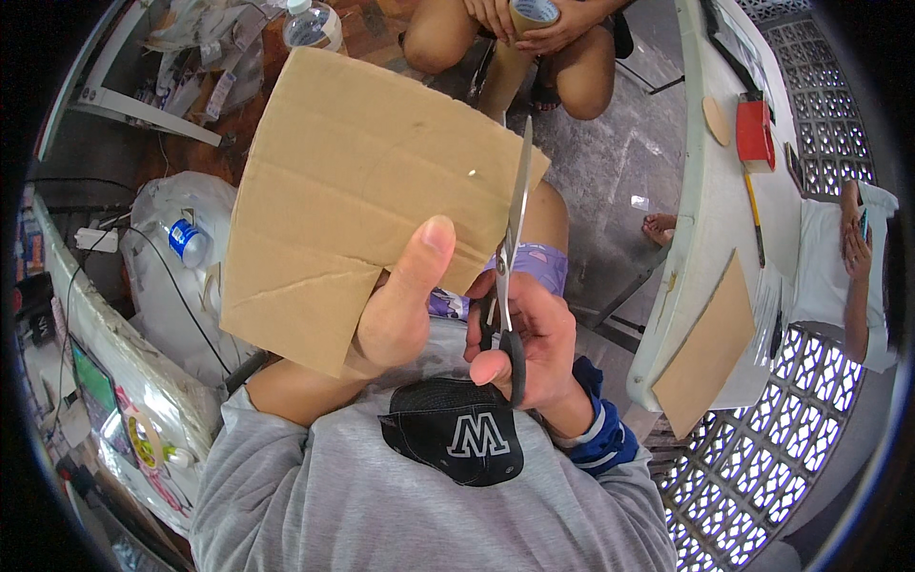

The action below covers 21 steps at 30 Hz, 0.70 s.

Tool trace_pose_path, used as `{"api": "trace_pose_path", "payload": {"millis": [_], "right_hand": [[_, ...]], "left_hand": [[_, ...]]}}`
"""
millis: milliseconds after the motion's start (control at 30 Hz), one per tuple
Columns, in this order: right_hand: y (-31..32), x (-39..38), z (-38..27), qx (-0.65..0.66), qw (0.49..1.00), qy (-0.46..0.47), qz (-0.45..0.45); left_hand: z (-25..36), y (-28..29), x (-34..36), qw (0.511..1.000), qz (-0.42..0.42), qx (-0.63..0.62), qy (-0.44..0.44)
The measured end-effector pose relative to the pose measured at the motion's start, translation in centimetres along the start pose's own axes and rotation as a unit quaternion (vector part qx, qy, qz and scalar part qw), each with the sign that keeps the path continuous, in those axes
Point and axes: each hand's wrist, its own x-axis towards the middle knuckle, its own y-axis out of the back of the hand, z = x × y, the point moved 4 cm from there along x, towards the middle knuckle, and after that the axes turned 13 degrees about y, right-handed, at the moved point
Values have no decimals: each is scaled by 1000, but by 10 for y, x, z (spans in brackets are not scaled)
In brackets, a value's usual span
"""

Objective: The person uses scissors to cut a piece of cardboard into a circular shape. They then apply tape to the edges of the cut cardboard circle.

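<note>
My left hand grips a piece of brown cardboard with a cut along its lower part, thumb on top and fingers hidden beneath. My right hand holds black-handled metal scissors, its fingers in the handles. The long blades point upward at the cardboard's right side, lying along it near the edge; I cannot tell whether they touch it. A black cap lies against my grey shirt, just below both hands.
A person squats ahead, holding a cardboard tube. The white table at right bears a cardboard sheet and red box; another person holds a phone beyond. Left are a cluttered table and plastic bag with a bottle.
</note>
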Motion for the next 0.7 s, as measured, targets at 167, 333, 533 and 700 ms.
{"api": "trace_pose_path", "payload": {"millis": [167, 333, 533, 700], "right_hand": [[3, -4, 1, -15, 1000, -21, -15], [1, -3, 4, 48, 998, -20, 21], [2, -2, 1, 17, 1000, -9, -4], [3, -3, 1, 9, 1000, -10, -6]], "left_hand": [[1, -1, 2, 999, 20, -6, -37], [1, -6, -2, 1000, -16, 10, 3], [6, -7, -3, 999, 0, 27, -20], [4, 0, -1, 999, 18, 30, -40]]}}
